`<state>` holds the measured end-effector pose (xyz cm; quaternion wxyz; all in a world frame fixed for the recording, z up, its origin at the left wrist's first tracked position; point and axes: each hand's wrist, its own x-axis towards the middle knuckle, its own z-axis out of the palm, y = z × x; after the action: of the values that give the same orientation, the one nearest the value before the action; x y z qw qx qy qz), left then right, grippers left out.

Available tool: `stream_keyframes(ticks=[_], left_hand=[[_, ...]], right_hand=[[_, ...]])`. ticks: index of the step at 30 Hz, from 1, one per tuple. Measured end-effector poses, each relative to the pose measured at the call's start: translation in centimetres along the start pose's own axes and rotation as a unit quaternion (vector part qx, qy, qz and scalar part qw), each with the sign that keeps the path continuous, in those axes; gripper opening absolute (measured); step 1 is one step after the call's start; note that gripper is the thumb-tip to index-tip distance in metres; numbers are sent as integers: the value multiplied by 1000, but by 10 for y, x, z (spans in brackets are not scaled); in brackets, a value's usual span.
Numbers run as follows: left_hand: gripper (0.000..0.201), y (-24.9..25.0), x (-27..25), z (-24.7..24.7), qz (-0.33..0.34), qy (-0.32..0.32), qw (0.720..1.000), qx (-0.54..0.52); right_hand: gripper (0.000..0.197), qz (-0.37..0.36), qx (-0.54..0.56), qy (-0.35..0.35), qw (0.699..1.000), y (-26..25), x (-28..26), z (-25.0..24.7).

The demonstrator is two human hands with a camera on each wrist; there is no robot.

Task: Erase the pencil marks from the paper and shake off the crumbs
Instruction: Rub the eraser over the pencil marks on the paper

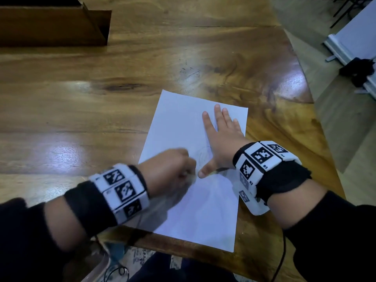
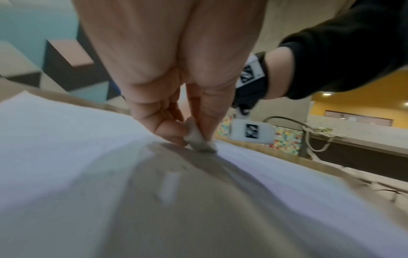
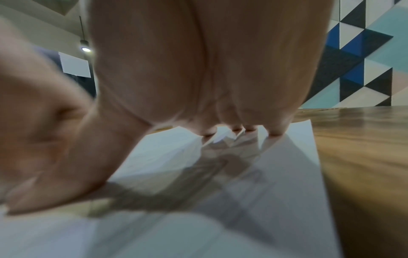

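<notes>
A white sheet of paper [image 1: 183, 127] lies on the wooden table [image 1: 81, 98] near its front edge. Faint pencil marks [image 1: 203, 157] show between my two hands. My left hand [image 1: 173, 169] pinches a small white eraser [image 2: 197, 138], whose grey-smudged tip presses on the paper [image 2: 66, 139]; the hand is blurred in the head view. My right hand [image 1: 221, 135] lies flat on the sheet's right half, fingers spread and straight, thumb pointing toward the left hand. In the right wrist view the right fingertips [image 3: 274, 133] press on the paper [image 3: 287, 165].
A dark wooden box [image 1: 55, 25] stands at the table's back left. The table edge curves away on the right [image 1: 305, 82], with floor and a white stand [image 1: 352, 43] beyond. A cable [image 1: 282, 255] hangs from my right wrist over the front edge.
</notes>
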<state>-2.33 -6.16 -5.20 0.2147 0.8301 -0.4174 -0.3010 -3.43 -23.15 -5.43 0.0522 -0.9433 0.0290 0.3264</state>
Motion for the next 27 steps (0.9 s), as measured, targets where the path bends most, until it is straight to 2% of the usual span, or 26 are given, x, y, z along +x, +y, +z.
stream_keyframes(ticks=[1, 3, 4, 7, 9, 11, 13, 15, 17, 19, 21, 24, 26, 27], left_hand=[[16, 1, 5, -1, 1, 25, 1000, 13], [13, 7, -2, 5, 12, 36, 999, 38], [12, 6, -11, 11, 21, 24, 999, 34], [15, 10, -29, 25, 51, -79, 995, 18], [14, 12, -20, 13, 15, -51, 999, 13], [13, 10, -2, 3, 15, 26, 999, 26], [16, 10, 3, 3, 13, 47, 998, 41], [24, 9, -5, 15, -4, 18, 999, 32], [20, 8, -20, 22, -44, -44, 998, -14], [17, 6, -25, 23, -1, -78, 997, -23], [14, 4, -25, 11, -7, -38, 999, -19], [27, -7, -15, -8, -25, 97, 993, -67], [19, -11, -9, -7, -72, 124, 978, -149], [12, -13, -5, -5, -116, 134, 959, -220]], right_hand=[[150, 0, 2, -1, 1000, 0, 0, 0], [150, 0, -1, -1, 1000, 0, 0, 0], [150, 0, -2, -3, 1000, 1, 0, 0], [149, 2, -7, -5, 1000, 1, -1, 0], [150, 3, -8, -7, 1000, 0, 0, 0], [150, 1, -3, -6, 1000, 0, 1, 0], [150, 0, 1, -7, 1000, 1, 1, 0], [150, -1, 3, -9, 1000, 1, 0, 0], [150, -3, 7, -6, 1000, 1, -1, 0], [150, -5, 12, -2, 1000, 2, 0, 1], [151, -10, 23, 1, 1000, 3, 0, 2], [149, -14, 44, 4, 999, 9, -4, 2], [149, -3, 44, 2, 999, 15, -7, 2], [150, 5, 38, -2, 999, 17, -8, 3]])
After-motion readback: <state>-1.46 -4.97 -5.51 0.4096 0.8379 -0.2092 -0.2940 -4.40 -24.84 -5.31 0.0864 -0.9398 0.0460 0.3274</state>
